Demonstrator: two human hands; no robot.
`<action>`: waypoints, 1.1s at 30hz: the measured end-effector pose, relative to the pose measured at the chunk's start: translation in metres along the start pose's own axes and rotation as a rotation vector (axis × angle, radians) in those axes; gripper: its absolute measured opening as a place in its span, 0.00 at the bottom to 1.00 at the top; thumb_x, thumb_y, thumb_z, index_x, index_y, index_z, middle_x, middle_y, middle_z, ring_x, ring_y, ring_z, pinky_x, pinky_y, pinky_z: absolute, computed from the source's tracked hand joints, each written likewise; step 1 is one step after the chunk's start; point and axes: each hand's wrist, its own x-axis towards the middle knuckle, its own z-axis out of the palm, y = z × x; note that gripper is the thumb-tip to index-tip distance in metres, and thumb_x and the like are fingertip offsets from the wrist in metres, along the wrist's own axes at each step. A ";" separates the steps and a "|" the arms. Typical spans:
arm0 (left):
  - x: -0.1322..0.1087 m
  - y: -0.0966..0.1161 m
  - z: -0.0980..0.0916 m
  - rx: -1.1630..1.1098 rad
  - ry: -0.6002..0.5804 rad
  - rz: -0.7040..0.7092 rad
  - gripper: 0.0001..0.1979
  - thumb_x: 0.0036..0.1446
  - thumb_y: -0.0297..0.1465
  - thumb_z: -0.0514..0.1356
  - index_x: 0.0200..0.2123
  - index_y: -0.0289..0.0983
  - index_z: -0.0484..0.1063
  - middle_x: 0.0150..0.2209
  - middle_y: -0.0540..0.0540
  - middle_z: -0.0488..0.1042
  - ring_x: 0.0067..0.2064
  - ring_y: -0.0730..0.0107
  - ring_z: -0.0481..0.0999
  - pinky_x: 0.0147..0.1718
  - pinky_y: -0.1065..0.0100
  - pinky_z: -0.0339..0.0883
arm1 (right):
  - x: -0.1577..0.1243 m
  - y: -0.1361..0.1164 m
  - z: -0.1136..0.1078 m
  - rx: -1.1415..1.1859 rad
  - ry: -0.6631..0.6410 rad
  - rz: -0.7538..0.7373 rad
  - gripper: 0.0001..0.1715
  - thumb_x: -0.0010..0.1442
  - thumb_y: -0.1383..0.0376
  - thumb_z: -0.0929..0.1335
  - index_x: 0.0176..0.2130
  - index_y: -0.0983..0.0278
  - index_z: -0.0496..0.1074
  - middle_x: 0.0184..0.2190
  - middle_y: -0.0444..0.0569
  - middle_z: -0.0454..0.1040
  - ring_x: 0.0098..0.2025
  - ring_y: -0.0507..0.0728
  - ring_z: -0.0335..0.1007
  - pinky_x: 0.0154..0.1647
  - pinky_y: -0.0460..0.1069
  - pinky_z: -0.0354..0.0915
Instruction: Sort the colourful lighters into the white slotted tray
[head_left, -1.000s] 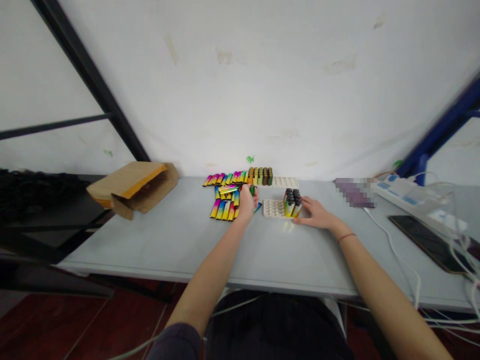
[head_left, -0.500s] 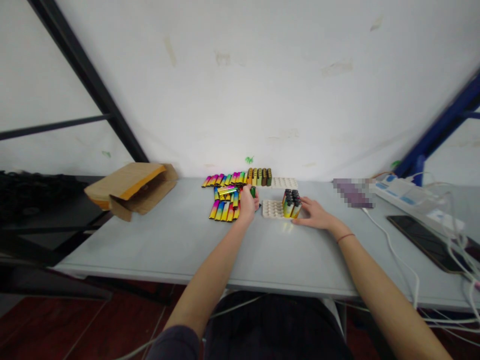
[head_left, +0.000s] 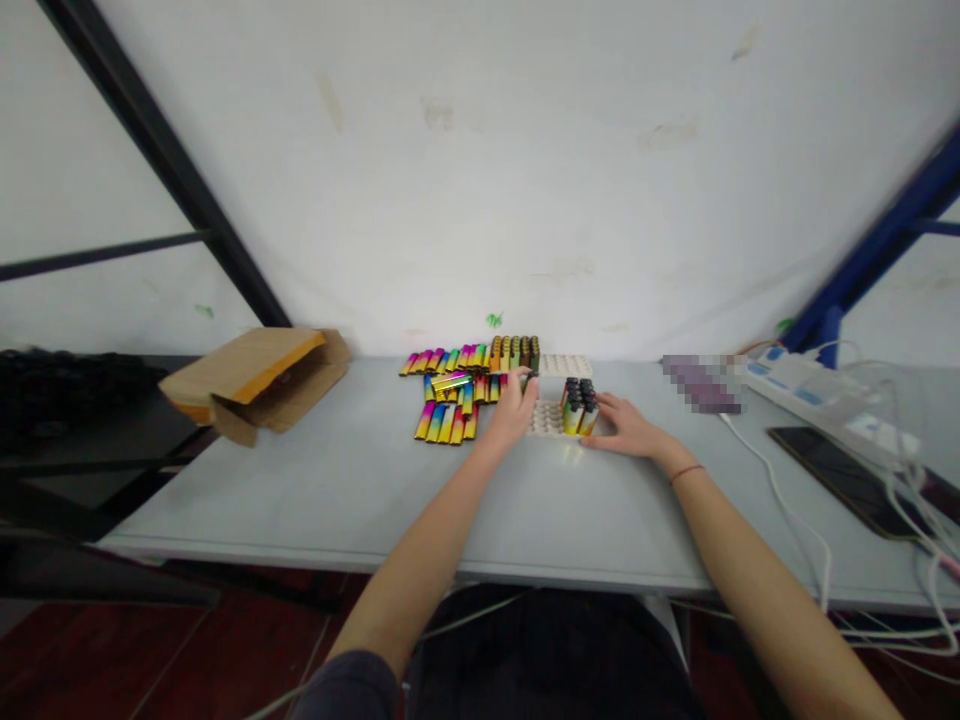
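My left hand (head_left: pixel 516 408) is closed around a small dark-topped lighter (head_left: pixel 531 376), mostly hidden by the fingers, at the left end of a white tray with round holes (head_left: pixel 546 420). Several black-topped lighters (head_left: pixel 579 408) with shiny yellow bodies stand upright at that tray's right end. My right hand (head_left: pixel 628 428) grips this end, thumb at the front edge and fingers behind, beside the lighters. To the left lie several rainbow-coloured metallic lighters (head_left: pixel 446 424) in rows, with one (head_left: pixel 451 382) across the others.
Behind, several gold-topped lighters (head_left: pixel 514 354) stand upright beside a second white tray (head_left: pixel 566 366). An open brown cardboard box (head_left: pixel 247 370) sits at left. A purple phone (head_left: pixel 701 385), a black phone (head_left: pixel 840 480), a white power strip (head_left: pixel 825 395) and loose cables occupy the right side.
My left hand has moved right, from beside the rainbow lighters to the near tray's left end, carrying the dark-topped lighter. My right hand stays at the tray. The view has shifted slightly.
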 end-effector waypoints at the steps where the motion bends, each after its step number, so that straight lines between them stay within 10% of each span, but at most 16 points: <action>1: 0.001 -0.002 0.000 0.070 -0.027 0.085 0.14 0.71 0.41 0.54 0.51 0.38 0.69 0.37 0.46 0.76 0.41 0.65 0.78 0.47 0.62 0.71 | 0.000 0.000 0.000 0.002 0.001 -0.004 0.53 0.57 0.36 0.71 0.69 0.63 0.68 0.69 0.64 0.66 0.69 0.77 0.62 0.70 0.70 0.59; 5: 0.005 -0.006 -0.003 0.224 -0.050 0.271 0.12 0.70 0.38 0.57 0.49 0.38 0.75 0.51 0.39 0.77 0.55 0.60 0.75 0.59 0.58 0.67 | 0.001 0.003 0.003 0.005 0.009 0.010 0.53 0.56 0.37 0.72 0.69 0.64 0.68 0.70 0.64 0.65 0.70 0.77 0.60 0.70 0.71 0.57; 17: 0.005 0.005 0.004 0.141 -0.117 0.041 0.09 0.64 0.28 0.62 0.47 0.41 0.77 0.49 0.45 0.81 0.50 0.63 0.81 0.58 0.63 0.69 | 0.000 0.006 0.003 0.025 -0.010 0.005 0.50 0.57 0.36 0.71 0.66 0.61 0.71 0.70 0.63 0.65 0.71 0.78 0.59 0.70 0.72 0.57; 33: 0.005 0.014 0.005 0.554 -0.225 0.165 0.18 0.71 0.29 0.53 0.58 0.42 0.76 0.56 0.42 0.80 0.59 0.60 0.76 0.64 0.58 0.63 | 0.001 0.005 0.002 0.016 -0.009 -0.004 0.51 0.56 0.35 0.71 0.66 0.62 0.72 0.70 0.63 0.65 0.71 0.77 0.60 0.70 0.70 0.57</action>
